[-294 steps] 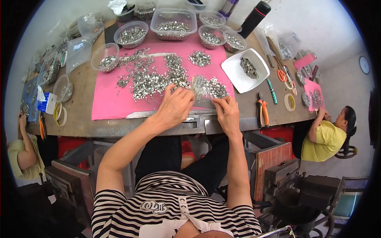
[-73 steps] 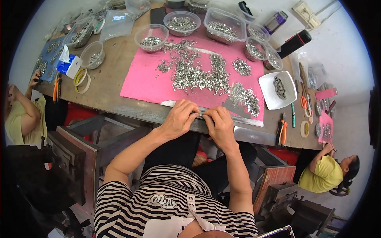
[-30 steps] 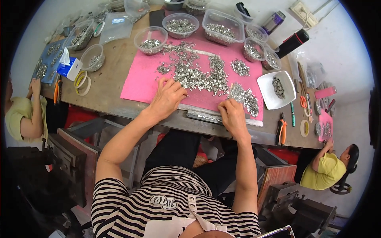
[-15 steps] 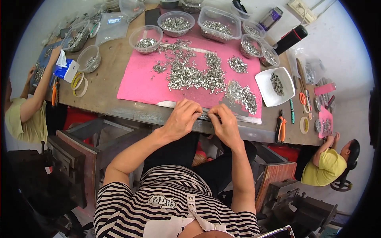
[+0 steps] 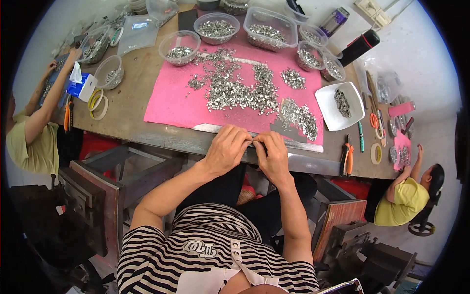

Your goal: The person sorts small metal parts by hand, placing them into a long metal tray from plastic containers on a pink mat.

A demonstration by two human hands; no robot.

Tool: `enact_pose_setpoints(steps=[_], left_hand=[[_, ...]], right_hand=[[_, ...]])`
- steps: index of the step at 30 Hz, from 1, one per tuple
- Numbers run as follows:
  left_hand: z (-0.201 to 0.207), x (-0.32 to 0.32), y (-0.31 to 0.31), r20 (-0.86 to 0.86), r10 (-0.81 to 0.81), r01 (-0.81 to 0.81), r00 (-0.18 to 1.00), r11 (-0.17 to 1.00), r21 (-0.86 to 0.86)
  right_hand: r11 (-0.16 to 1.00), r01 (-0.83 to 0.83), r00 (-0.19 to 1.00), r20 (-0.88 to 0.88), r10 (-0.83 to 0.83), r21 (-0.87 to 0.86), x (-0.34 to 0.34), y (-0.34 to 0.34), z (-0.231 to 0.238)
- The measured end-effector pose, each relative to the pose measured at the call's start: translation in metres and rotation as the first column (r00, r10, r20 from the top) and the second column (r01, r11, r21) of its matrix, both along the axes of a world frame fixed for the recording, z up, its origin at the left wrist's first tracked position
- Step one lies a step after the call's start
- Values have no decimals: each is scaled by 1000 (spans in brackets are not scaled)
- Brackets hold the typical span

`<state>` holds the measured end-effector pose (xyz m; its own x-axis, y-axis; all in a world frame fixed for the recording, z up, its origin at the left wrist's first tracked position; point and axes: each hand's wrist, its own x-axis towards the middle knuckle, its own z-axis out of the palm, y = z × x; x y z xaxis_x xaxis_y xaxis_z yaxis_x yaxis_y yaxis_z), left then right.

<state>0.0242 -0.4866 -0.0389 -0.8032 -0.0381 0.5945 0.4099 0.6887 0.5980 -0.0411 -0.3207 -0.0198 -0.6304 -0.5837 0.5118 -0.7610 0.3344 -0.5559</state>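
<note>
- Here, my left hand and right hand meet at the bench edge, fingertips almost touching, each closed in a pinch of thumb and fingers; whatever may sit between them is too small for me to tell.
- Just beyond both hands, the main heap of silvery metal pieces lies spread on the pink mat; a smaller round heap sits farther out, past my right hand.
- Ahead of my right hand and a little to its right, slender metal bits lie next to a pile of short ones, with a flat grey piece on their near side.
- Farther right of that hand stands a white dish with a darker clump of pieces in it; pliers with orange and black handles lie on its near side.
- Well left of my left hand, a blue and white tissue box shows its coloured faces, near yellow tape rolls.
- Far ahead of my left hand, a clear bag bears a small blue and white label.
- Below my hands, my striped shirt carries raised white lettering on its front.
</note>
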Motion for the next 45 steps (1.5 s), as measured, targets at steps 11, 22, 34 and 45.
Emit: enact_pose_setpoints(steps=[11, 22, 34, 45], left_hand=[[-3, 0, -5, 18, -7, 8, 1000, 999, -42], [-4, 10, -31, -83, 99, -107, 992, 989, -100], [-12, -48, -162, -23, 270, -268, 963, 933, -239], [-12, -53, -166, 11, 254, -252, 967, 964, -86]], right_hand=[[1000, 18, 990, -143, -15, 17, 7, 1, 1], [997, -61, 994, 97, 56, 52, -37, -47, 2], [979, -75, 997, -5, 77, 189, -44, -91, -5], [961, 23, 1000, -14, -20, 277, -45, -83, -6]])
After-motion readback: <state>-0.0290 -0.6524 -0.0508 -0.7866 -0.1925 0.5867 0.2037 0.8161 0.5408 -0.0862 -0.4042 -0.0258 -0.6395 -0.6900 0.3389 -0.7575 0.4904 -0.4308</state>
